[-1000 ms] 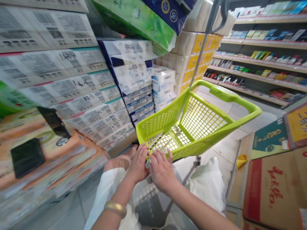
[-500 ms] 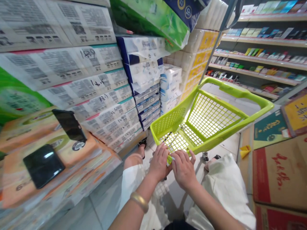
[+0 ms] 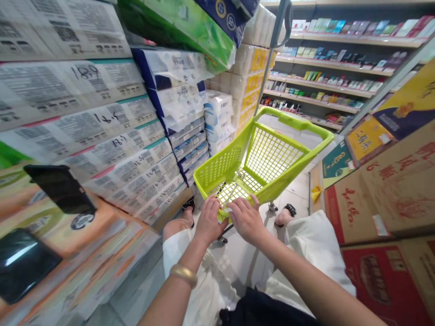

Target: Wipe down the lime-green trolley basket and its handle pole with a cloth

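The left hand (image 3: 208, 220) and right hand (image 3: 246, 220) rest side by side on the near rim of one lime-green cart (image 3: 272, 154), fingers (image 3: 212, 209) curled together over it, though how firmly they grip, I cannot tell. The cart stands in the aisle between stacked tissue packs (image 3: 74, 104) and cartons (image 3: 384, 199), facing shelves (image 3: 322, 81). Two black phones (image 3: 59, 188) lie on the orange packs at left; one bangle (image 3: 183, 275) circles the left wrist.

1. The shop is bright; the light seems to fall evenly from above the green shopping basket (image 3: 268, 154).
2. Only soft shadows lie on the floor tiles (image 3: 238, 271) below this basket.
3. Left of it, a glossy black pad (image 3: 23, 265) shows white glare.
4. Far from it, the picture edges are bent and a little blurred.
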Motion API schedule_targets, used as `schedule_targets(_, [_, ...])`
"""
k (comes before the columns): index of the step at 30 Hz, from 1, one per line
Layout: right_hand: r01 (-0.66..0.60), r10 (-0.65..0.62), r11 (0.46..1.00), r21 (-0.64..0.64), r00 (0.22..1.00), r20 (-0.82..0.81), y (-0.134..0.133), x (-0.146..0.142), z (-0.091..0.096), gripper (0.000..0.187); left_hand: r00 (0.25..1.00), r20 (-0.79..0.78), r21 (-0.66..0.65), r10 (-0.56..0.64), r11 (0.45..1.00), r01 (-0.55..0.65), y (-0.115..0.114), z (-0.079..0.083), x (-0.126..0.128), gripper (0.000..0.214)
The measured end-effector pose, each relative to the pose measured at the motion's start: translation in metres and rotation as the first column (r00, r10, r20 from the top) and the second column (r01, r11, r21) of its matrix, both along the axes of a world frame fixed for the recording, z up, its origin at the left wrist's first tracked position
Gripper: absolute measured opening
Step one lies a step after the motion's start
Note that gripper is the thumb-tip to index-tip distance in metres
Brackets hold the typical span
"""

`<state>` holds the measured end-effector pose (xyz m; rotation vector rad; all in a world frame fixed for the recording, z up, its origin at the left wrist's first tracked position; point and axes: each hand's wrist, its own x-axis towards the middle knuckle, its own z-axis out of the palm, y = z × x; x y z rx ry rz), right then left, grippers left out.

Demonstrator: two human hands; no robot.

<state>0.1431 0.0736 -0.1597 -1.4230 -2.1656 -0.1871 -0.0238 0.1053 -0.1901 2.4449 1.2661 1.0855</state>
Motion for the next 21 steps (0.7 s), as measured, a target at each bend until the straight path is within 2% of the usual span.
schedule_targets(3, [0.062, -0.061, 0.997, 0.046, 0.998, -0.031, -0.007, 0.014, 0.001, 0.015, 0.999, 0.028, 0.000, 0.043, 0.999, -0.043, -0.017, -0.001, 0.009, 0.024])
schedule_targets(7, [0.137, -0.130, 0.989, 0.054, 0.985, -0.114, -0.028, 0.007, -0.005, 0.015, 0.995, 0.048, 0.039, 0.084, 0.996, -0.086, -0.040, -0.005, 0.016, 0.023])
schedule_targets(11, [0.045, -0.040, 0.998, 0.043, 0.993, -0.108, -0.052, -0.007, -0.011, 0.014, 0.994, 0.063, 0.089, 0.094, 0.991, -0.100, -0.059, -0.008, 0.014, 0.019])
schedule_targets(14, [-0.017, 0.022, 0.998, 0.063, 0.997, -0.071, -0.062, -0.002, -0.009, 0.014, 0.995, 0.056, 0.135, 0.078, 0.987, -0.084, -0.070, -0.009, 0.011, 0.020])
schedule_targets(18, [0.050, -0.042, 0.995, 0.087, 0.994, -0.098, -0.067, 0.015, -0.003, 0.014, 0.997, 0.047, 0.150, 0.069, 0.986, -0.075, -0.082, -0.010, 0.008, 0.024])
schedule_targets(21, [0.114, -0.100, 0.989, 0.094, 0.984, -0.146, -0.070, 0.012, -0.004, 0.015, 0.996, 0.057, 0.160, 0.070, 0.984, -0.078, -0.088, -0.012, 0.007, 0.025])
